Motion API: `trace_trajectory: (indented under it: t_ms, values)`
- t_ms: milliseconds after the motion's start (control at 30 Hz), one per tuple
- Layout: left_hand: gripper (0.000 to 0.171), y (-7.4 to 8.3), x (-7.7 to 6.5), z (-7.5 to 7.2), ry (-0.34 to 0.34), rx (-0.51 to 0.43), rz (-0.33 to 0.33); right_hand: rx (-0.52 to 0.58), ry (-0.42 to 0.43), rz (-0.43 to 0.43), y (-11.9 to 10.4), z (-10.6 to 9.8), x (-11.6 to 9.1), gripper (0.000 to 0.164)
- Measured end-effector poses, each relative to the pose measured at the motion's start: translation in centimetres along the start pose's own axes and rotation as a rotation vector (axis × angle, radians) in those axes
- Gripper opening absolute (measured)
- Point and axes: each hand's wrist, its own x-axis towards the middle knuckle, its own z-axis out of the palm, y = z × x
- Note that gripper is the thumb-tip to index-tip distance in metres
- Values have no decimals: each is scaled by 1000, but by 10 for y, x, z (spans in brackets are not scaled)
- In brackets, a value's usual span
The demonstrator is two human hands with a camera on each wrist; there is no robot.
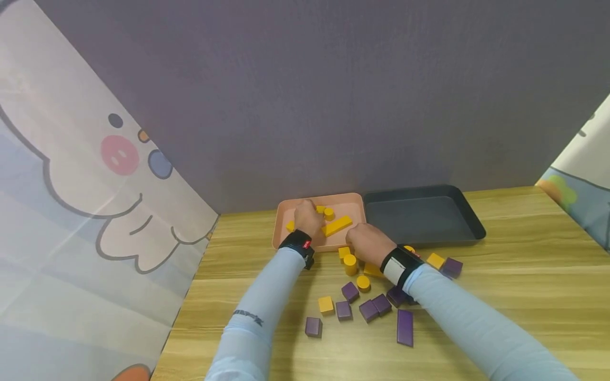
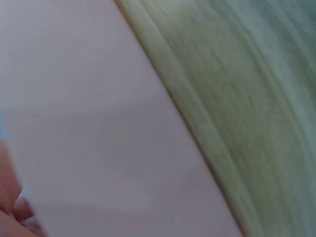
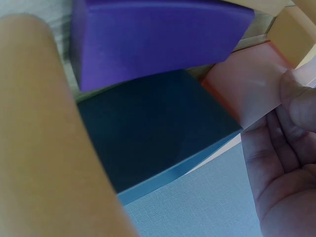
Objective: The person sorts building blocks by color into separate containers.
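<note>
My left hand (image 1: 308,218) reaches down into the pink tray (image 1: 355,199), among yellow blocks; its fingertips are hidden in the head view. Only a few fingers (image 2: 14,217) show at the left wrist view's lower left corner. My right hand (image 1: 371,243) is at the tray's front right corner, beside a long yellow block (image 1: 337,226) lying inside. Its thumb (image 3: 298,103) and bent fingers are at the pink tray's edge in the right wrist view, near a yellow block (image 3: 291,37); whether they grip anything cannot be told. A yellow cylinder (image 1: 329,214) lies in the tray.
A dark grey tray (image 1: 424,214) adjoins the pink one on the right. In front lie several purple cubes (image 1: 313,327), a purple flat block (image 1: 405,328), yellow cylinders (image 1: 350,264) and yellow cubes (image 1: 326,306) on the wooden table (image 1: 229,275). A grey wall (image 1: 310,106) rises behind.
</note>
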Motion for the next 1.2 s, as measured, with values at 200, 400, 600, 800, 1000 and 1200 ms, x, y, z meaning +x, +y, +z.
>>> trace_trajectory:
  t_ms: [200, 400, 600, 800, 1000, 1200]
  values:
    - [20, -13, -8, -26, 89, 42, 208, 3, -8, -1, 0, -1, 0, 14]
    - [27, -33, -16, -58, 156, -46, 287, 13, -24, 10, -2, -2, -1, 15]
    - [28, -63, -26, -85, 236, 2, 271, 19, -11, -4, 0, -3, -2, 15]
    - [38, -79, -36, -90, 144, 51, 155, 29, -7, -21, 8, -6, -4, 23]
    - [42, -85, -43, -82, 63, -21, 65, 83, -21, -11, 15, -5, -3, 17]
    - [21, -91, -48, -79, 81, -30, 49, 118, -21, -33, 17, -5, -3, 17]
